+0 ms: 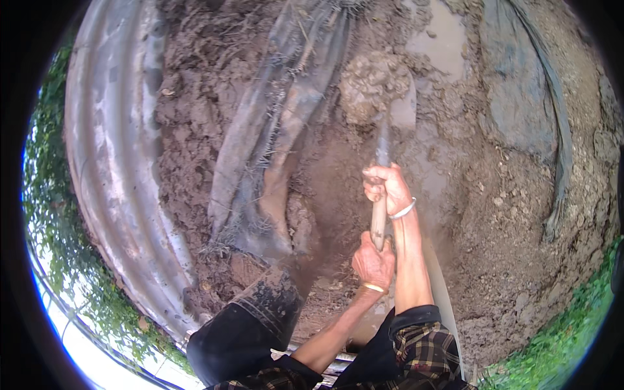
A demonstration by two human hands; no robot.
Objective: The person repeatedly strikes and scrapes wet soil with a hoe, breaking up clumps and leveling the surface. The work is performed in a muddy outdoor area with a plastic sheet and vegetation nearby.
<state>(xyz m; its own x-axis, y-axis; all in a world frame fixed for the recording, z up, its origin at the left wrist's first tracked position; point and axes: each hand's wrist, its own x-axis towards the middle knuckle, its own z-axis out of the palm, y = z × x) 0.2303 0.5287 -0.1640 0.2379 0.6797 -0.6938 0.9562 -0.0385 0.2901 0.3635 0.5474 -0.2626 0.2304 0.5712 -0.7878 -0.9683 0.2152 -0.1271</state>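
Both my hands are closed round the wooden handle of a shovel [379, 224]. My left hand [374, 263] grips the handle's near end, and my right hand [390, 187] holds it farther up, close to the metal socket. A large lump of wet mud [370, 84] lies on the shovel's blade [404, 107] and hides most of it; only the blade's right part shows. Beyond and beside the blade is soggy brown ground with a puddle [442, 39].
Muddy cloth sheeting [260, 123] lies to the left of the shovel, and another grey sheet [523, 91] at the right. Corrugated metal sheet [117, 130] borders the far left. My muddy boot [270, 292] stands at the lower left. Grass [559, 344] grows lower right.
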